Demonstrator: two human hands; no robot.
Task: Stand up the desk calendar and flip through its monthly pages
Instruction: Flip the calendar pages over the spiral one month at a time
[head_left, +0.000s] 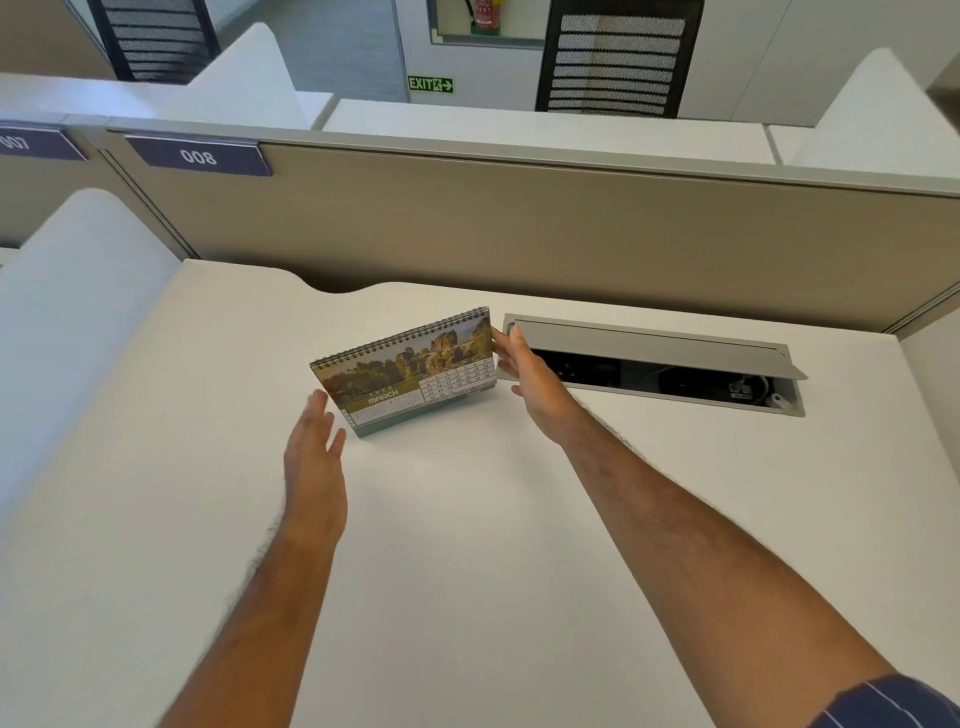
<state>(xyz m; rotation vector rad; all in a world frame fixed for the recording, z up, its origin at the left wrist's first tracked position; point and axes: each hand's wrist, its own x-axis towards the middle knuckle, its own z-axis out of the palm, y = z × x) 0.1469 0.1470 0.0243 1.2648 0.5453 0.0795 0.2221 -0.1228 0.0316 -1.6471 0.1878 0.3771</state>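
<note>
Our left hand (314, 457) hovers open, fingers apart, just short of the calendar (410, 371), which stands mid-desk (467, 519) showing March. Our right hand (527, 379), fingers loosely spread, touches its right edge. It looks light, stiff-backed and tippy, so we'd steady the base and lift thin pages near the spiral.

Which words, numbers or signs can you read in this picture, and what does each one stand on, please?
"MARCH": front page of the desk calendar.
"008": blue plate on the partition.
"007": partly cut-off plate at far left.
"EXIT": green sign on the far wall.
Calendar date grid: digits too small to read reliably.
</note>
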